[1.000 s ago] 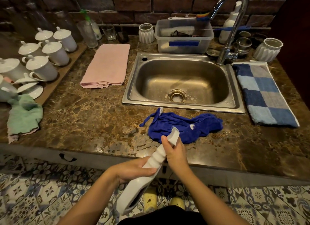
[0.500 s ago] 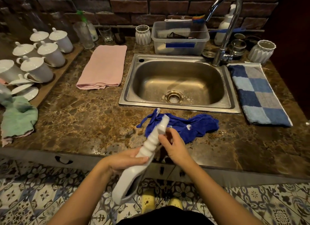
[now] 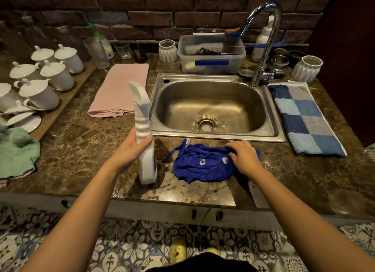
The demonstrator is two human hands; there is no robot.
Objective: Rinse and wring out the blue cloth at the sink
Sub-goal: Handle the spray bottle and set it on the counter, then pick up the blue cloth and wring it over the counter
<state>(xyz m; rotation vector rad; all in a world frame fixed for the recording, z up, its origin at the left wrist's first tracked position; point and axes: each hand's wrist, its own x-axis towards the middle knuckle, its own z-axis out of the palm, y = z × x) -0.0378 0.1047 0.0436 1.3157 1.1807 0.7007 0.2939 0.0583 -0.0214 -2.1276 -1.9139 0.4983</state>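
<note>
Both bare forearms reached from the near edge out over the tabletop (image 3: 81, 150), set well apart from each other. The left hand (image 3: 132, 150) was wrapped round the ridged neck of a white bottle (image 3: 143, 117), with the thumb across its near face and the fingers curled behind, holding it upright. The right hand (image 3: 245, 158) lay palm down on the right end of the blue cloth (image 3: 203, 166). Its knuckles were raised, its fingers bent over the far edge, and its thumb was tucked into the folds, gripping them. Both wrists were nearly straight.
</note>
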